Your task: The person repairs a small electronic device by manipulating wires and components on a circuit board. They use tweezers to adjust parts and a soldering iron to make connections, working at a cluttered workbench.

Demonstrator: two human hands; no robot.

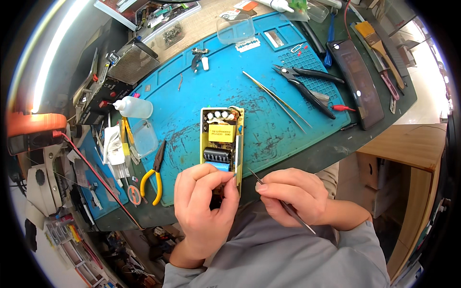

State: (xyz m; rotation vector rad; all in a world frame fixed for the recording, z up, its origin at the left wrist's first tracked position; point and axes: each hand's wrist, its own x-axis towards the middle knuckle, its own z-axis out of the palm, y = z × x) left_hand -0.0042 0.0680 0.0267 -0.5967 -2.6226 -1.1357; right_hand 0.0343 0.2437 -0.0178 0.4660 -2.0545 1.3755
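A power supply circuit board in an open pale-yellow case (203,144) lies on the blue mat, its near end hidden by my left hand. It carries a yellow transformer (221,133), a black capacitor (216,154) and a blue capacitor (217,166). Over that near end, my left hand (204,204) pinches thumb and forefinger together; what sits between them is too small to name. Just right of the case, my right hand (295,194) grips slim pointed metal tweezers (298,219), their tip aimed up and left toward the board.
Yellow-handled pliers (156,175) lie left of the board. Beyond it to the right are another pair of tweezers (273,97), black-handled cutters (307,85) and a phone (357,84). A white squeeze bottle (134,107) and a clear tray (144,138) stand at left.
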